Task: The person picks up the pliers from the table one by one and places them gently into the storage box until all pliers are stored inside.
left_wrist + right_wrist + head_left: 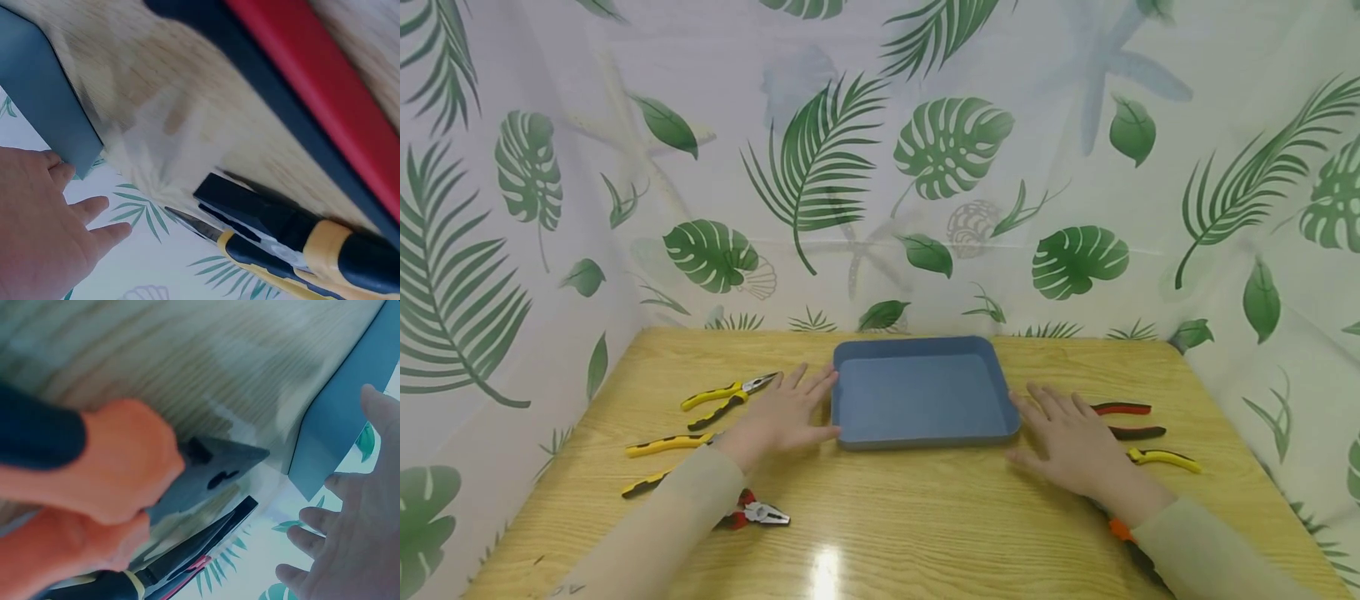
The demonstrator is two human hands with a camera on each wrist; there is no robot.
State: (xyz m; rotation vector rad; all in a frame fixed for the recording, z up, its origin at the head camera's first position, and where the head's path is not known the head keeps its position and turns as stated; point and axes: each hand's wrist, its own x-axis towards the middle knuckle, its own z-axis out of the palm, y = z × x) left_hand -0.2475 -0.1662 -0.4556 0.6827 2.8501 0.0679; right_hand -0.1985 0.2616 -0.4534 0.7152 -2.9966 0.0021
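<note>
A blue-grey shallow rectangular tray lies on the wooden table between the two hands. My left hand is at its left side, fingers spread and straight, fingertips at the wall; in the left wrist view the fingers of that hand meet the tray's wall. On the right, my right hand has its fingers extended beside the tray's right wall, with a fingertip at or very near it. In the right wrist view this hand holds nothing, and the tray's side is next to it.
Left of the tray lie yellow-black needle-nose pliers, other yellow-black pliers partly under the arm, and red-handled pliers. At right are red-black handles, a yellow handle and orange-black pliers. A leaf-patterned cloth stands behind.
</note>
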